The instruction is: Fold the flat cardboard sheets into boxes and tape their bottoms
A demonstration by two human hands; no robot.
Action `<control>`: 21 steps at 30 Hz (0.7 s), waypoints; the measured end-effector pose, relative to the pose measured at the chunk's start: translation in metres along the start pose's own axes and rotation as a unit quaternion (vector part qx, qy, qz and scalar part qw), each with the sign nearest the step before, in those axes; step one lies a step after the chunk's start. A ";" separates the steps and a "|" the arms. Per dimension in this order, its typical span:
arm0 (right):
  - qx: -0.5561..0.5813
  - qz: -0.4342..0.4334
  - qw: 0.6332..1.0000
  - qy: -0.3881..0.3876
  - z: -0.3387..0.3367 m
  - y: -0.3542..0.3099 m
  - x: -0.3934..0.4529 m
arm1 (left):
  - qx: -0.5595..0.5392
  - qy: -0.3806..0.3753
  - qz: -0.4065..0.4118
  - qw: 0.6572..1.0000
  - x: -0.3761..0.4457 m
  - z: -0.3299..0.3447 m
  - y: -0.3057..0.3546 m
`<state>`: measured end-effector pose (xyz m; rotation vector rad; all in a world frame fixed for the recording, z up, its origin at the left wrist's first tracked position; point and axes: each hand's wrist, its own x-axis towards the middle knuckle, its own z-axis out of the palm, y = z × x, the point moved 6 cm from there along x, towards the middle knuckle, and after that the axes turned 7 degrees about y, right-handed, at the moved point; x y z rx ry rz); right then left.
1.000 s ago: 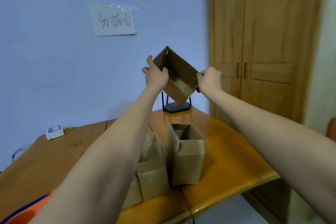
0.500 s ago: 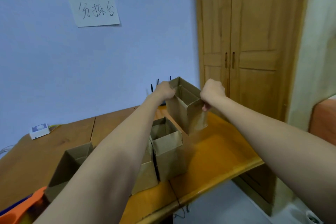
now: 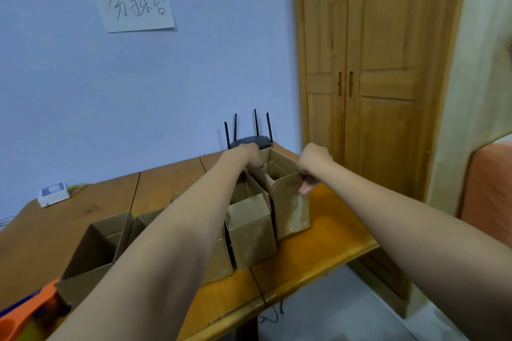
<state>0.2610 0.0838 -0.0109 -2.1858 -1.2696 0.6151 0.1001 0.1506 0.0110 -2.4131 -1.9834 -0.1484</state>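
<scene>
A folded brown cardboard box [image 3: 289,202] stands upright on the wooden table [image 3: 313,252], open side up, at the right end of a row of boxes. My left hand [image 3: 249,156] grips its far left top rim. My right hand [image 3: 313,166] pinches the near right top flap. A second open box [image 3: 250,232] stands right beside it, touching. My left forearm hides much of a third box [image 3: 219,263]. A larger open box [image 3: 97,246] sits farther left.
A black router [image 3: 250,141] with several antennas stands at the table's back edge by the blue wall. A small white device [image 3: 52,194] lies at the far left. An orange tool [image 3: 30,313] pokes in at the lower left. A wooden wardrobe [image 3: 374,91] stands right of the table.
The box held tilted in the air has come down and now stands on the table beside the others. Both hands stayed on its rim. The view shifted right and down.
</scene>
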 end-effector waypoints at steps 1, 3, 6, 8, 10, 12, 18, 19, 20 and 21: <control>-0.010 0.014 1.000 -0.019 0.005 0.001 0.000 | 0.005 -0.006 -0.002 1.000 -0.001 0.003 -0.002; -0.032 0.053 0.995 -0.074 0.016 0.003 -0.003 | 0.018 -0.023 -0.005 1.000 -0.003 0.011 -0.008; -0.078 0.078 0.987 -0.117 0.025 0.004 -0.007 | 0.030 -0.029 -0.015 0.999 -0.005 0.019 -0.015; -0.113 0.079 0.983 -0.122 0.024 0.004 -0.012 | 0.035 -0.022 -0.014 0.999 -0.007 0.022 -0.015; -0.162 0.045 0.981 -0.098 0.023 0.003 -0.012 | 0.035 -0.025 -0.013 0.999 -0.007 0.025 -0.014; -0.205 -0.040 0.978 -0.025 0.017 -0.009 -0.011 | 0.020 -0.026 -0.013 0.999 -0.008 0.026 -0.015; -0.238 -0.223 0.943 0.066 0.016 -0.065 -0.013 | 0.009 -0.018 -0.047 0.999 -0.017 0.008 -0.049; -0.252 -0.246 0.933 0.069 0.020 -0.075 -0.016 | 0.015 -0.012 -0.062 0.998 -0.022 0.002 -0.062; -0.263 -0.267 0.924 0.076 0.022 -0.085 -0.021 | 0.018 -0.004 -0.081 0.997 -0.024 -0.002 -0.078; -0.269 -0.282 0.918 0.074 0.024 -0.094 -0.024 | 0.014 0.003 -0.093 0.996 -0.031 -0.009 -0.091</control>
